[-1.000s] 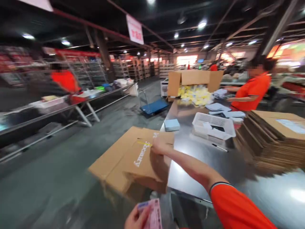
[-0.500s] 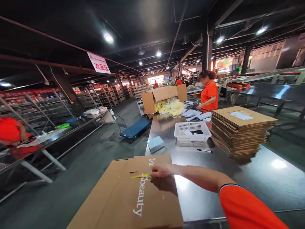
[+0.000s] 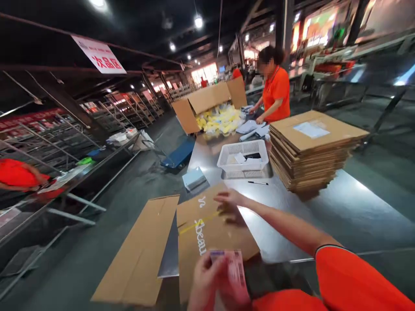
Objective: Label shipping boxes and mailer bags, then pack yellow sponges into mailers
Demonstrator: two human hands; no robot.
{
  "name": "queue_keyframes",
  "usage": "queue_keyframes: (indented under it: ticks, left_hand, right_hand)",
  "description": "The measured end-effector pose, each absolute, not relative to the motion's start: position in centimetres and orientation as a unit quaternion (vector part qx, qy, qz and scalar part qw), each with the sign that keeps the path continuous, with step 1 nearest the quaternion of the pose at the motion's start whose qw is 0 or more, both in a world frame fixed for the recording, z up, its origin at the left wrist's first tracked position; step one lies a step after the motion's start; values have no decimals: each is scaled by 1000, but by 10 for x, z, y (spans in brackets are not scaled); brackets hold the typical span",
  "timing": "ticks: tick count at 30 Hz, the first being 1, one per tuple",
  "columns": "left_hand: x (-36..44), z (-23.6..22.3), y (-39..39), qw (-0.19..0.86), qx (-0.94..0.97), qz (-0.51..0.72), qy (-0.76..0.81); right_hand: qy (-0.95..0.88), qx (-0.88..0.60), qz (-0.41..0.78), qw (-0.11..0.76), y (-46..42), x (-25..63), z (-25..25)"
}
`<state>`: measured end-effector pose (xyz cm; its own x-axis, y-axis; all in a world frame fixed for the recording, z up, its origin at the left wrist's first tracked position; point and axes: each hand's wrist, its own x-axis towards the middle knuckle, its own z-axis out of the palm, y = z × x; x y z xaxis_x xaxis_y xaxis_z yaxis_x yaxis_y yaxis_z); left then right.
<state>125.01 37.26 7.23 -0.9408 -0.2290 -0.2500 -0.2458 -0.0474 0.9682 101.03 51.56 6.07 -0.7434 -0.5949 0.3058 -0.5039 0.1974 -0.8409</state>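
Note:
My left hand, low in the middle, is closed on a pink printed label with dark print along its edge. Beyond it lies a flattened brown carton with white lettering, crossed by a thin yellow strip. Over the carton's far right part, my right hand has its fingers apart; motion smears them a little. The strip runs up to near those fingers, but I see no grip on it. Left of this carton is another brown cardboard panel, with bare table showing between them.
On the metal table are a light blue box, a pen, a white basket and a stack of flat cartons. An open carton of yellow-wrapped goods stands beyond, beside a co-worker. A blue trolley stands left.
My left hand has come into view with the pink label. My right hand has come off the yellow strip. The lettered carton now lies apart from the left panel, and the view has tilted down.

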Motion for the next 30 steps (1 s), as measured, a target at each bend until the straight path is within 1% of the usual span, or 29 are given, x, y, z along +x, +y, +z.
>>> queue_keyframes:
  ticks: [2, 4, 5, 8, 11, 13, 17, 22, 27, 29, 30]
  left_hand:
    - [1229, 79, 391, -1, -197, 719, 667]
    - [1209, 84, 404, -20, -225, 738, 636]
    - [1201, 85, 408, -27, -237, 745, 623]
    - [1187, 87, 417, -38, -277, 749, 601]
    - [1184, 85, 420, -68, -303, 739, 598]
    - [1184, 84, 421, -82, -308, 726, 610]
    - [1184, 79, 422, -86, -316, 702, 632]
    - [1185, 75, 422, -96, -316, 697, 637]
    - [1186, 76, 426, -106, -293, 680, 664]
    - [1186, 76, 428, -104, -290, 691, 654]
    - [1186, 75, 428, -101, -287, 703, 643]
  right_hand:
    - [745, -238, -623, 22, 548, 986, 36]
    - [728, -148, -669, 33, 570, 979, 1]
    - [722, -130, -677, 54, 575, 985, -18]
    - [708, -148, -681, 113, 571, 1024, -66]
    - [714, -183, -668, 102, 563, 1059, -92]
    - [731, -221, -639, 90, 565, 1063, -99]
    - [745, -280, -598, 91, 572, 1040, -103]
    - [750, -291, -589, 79, 560, 1020, -103]
    - [754, -309, -577, 66, 561, 1026, -98]
    - [741, -312, -590, 69, 568, 1032, -97]
    - [727, -304, -610, 84, 571, 1034, -98]
